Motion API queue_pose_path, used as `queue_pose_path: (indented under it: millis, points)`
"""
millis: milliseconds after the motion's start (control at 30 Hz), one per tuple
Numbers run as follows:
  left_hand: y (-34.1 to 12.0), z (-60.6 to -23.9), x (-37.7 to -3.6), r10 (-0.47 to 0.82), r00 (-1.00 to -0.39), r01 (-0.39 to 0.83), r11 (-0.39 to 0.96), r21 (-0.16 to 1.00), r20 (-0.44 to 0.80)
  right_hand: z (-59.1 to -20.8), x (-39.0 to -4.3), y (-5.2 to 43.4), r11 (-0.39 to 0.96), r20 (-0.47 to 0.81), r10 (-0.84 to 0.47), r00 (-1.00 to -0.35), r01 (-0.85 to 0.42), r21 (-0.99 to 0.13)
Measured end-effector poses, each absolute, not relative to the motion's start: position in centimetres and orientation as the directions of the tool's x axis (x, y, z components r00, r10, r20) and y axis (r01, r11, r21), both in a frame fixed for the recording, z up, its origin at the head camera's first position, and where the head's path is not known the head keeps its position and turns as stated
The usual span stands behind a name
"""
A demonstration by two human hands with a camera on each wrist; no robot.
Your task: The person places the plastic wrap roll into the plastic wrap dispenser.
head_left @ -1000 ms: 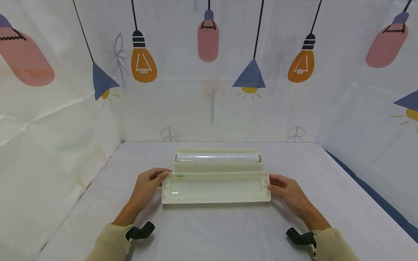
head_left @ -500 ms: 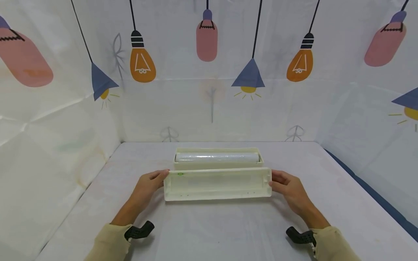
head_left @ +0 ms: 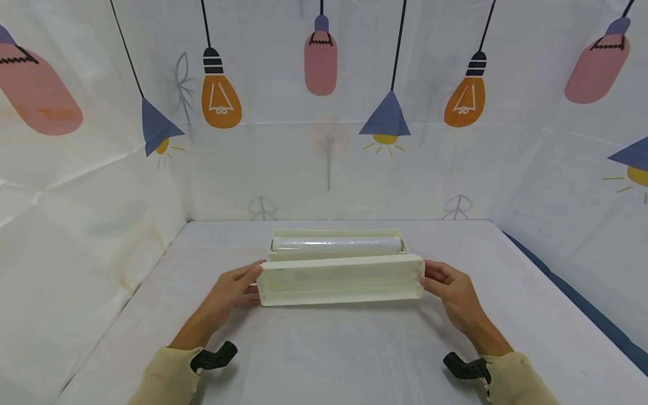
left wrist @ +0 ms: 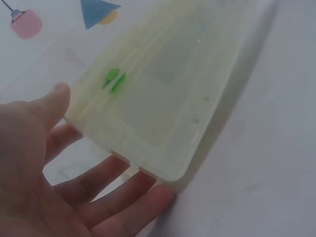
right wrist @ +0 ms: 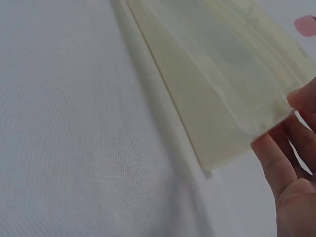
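- Two hands held one long cream lid (head_left: 340, 279), one at each short end, in the middle of the counter (head_left: 354, 360), nearer its front edge than its back edge.
- Left hand (head_left: 230, 292) gripped the lid's left end: in the left wrist view the thumb lay along the upper edge and the fingers (left wrist: 113, 185) curled under the end wall, so its grip was closed around the lid.
- Right hand (head_left: 453, 292) took the lid's right end likewise, with fingertips (right wrist: 276, 163) under the corner and the thumb at the upper edge; its grip held the lid too.
- Lid was tilted up, its hollow side turned toward the back of the counter and its smooth outer face toward the person; its lower long edge stayed close to the counter.
- Green mark (left wrist: 114, 81) showed through the translucent plastic near the lid's left end.
- Just behind the lid sat the open cream box (head_left: 338, 254), parallel to it and toward the back edge of the counter; whether lid and box touched along a hinge I cannot tell.
- One roll of clear film (head_left: 336, 244) lay lengthwise inside the box.
- Both beige sleeves (head_left: 167, 377) came in from the front edge of the counter, each with a black wrist mount (head_left: 212, 359) beside it.
- White cloth covered the counter, and walls printed with lamps and bulbs (head_left: 221, 101) stood along its back and side edges.
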State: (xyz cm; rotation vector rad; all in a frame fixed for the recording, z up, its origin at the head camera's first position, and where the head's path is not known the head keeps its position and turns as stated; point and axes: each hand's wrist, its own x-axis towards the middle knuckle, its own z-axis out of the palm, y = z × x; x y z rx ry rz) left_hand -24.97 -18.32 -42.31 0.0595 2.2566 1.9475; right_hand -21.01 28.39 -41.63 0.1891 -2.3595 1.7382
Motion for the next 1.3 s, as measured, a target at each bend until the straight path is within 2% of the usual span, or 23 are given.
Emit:
queue_pose_path:
  millis: [133, 300, 533, 800, 1067, 1300]
  points:
    - [-18.2, -42.2, -24.7, 0.145, -0.985, -0.07, 0.146, 0.987, -0.092, -41.7, -20.8, 28.3, 0.292, 0.24, 0.031, -0.97, -0.221, -0.931]
    - [-17.7, -41.2, -25.0, 0.132, -0.991, 0.006, 0.161, 0.987, -0.015, -41.0, -21.3, 28.1, 0.256, 0.272, 0.021, -0.962, -0.258, -0.932]
    - [-17.2, -40.0, -25.0, 0.107, -0.977, 0.204, 0.196, 0.959, 0.186, -40.2, -21.9, 28.1, 0.195, 0.259, 0.019, -0.966, -0.251, -0.948]
    - [-16.1, -39.4, -25.4, 0.077, -0.91, 0.414, 0.171, 0.894, 0.407, -38.7, -22.2, 27.9, 0.205, 0.314, 0.006, -0.95, -0.306, -0.93]
    - [-15.6, -39.1, -26.7, 0.109, -0.903, 0.429, 0.156, 0.89, 0.416, -38.2, -23.4, 27.6, 0.165, 0.378, 0.061, -0.924, -0.364, -0.917]
    - [-16.0, -38.3, -27.3, 0.139, -0.934, 0.354, 0.217, 0.91, 0.33, -38.2, -24.3, 27.6, 0.031, 0.421, 0.046, -0.906, -0.42, -0.907]
